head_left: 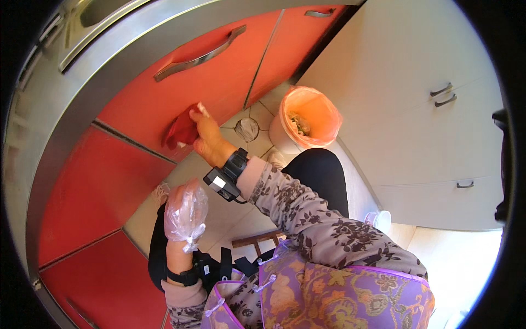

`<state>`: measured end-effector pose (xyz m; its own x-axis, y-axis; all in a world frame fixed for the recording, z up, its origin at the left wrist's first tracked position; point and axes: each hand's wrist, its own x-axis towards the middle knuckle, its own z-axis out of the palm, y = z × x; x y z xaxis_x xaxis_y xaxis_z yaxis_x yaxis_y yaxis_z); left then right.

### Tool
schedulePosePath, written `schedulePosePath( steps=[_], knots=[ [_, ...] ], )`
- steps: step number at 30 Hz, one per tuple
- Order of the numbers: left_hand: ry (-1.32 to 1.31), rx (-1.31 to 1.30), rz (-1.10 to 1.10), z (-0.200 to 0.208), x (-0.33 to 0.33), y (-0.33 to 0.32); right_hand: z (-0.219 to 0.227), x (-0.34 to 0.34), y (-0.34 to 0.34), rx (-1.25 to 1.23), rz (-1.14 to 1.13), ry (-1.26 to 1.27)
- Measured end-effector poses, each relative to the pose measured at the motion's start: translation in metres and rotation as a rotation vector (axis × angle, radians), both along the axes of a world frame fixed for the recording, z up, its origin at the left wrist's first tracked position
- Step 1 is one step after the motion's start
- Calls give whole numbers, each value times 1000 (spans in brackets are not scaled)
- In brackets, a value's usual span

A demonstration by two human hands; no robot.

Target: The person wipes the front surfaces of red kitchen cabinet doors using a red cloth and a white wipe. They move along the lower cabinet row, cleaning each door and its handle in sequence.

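My right hand (208, 136) is closed on a dark red cloth (183, 129). It presses the cloth against the lower part of a red cabinet door (164, 90). A black strap with a small device (223, 181) sits round that wrist. My left hand (185, 211) is wrapped in a clear plastic bag tied at the wrist, and rests near my left knee beside the red cabinet. The crinkled plastic blurs its fingers, so their pose is unclear.
A bin (279, 129) with an orange liner and some scraps stands on the tiled floor by a round drain cover (246, 129). Pale cabinets (411, 109) line the right. Behind my right arm are a white tub (379, 220) and a wooden stool (257, 239). A metal counter (118, 49) overhangs the red doors.
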<state>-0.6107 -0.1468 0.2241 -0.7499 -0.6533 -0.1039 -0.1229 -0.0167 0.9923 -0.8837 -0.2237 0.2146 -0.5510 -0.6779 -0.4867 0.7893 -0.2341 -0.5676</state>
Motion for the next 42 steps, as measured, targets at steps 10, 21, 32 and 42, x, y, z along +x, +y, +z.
schedulePosePath(
  steps=[10,21,32,42],
  knots=[
    [-266,92,-74,57,-10,4,39,-42,-11,365,-570,1365],
    [-534,62,-181,105,-8,13,40,-52,-5,289,-501,1635],
    [-612,127,-424,98,47,27,-8,-122,-6,533,-736,1273],
    [-466,-395,-540,138,8,19,-86,-133,22,343,-335,200]
  ],
)
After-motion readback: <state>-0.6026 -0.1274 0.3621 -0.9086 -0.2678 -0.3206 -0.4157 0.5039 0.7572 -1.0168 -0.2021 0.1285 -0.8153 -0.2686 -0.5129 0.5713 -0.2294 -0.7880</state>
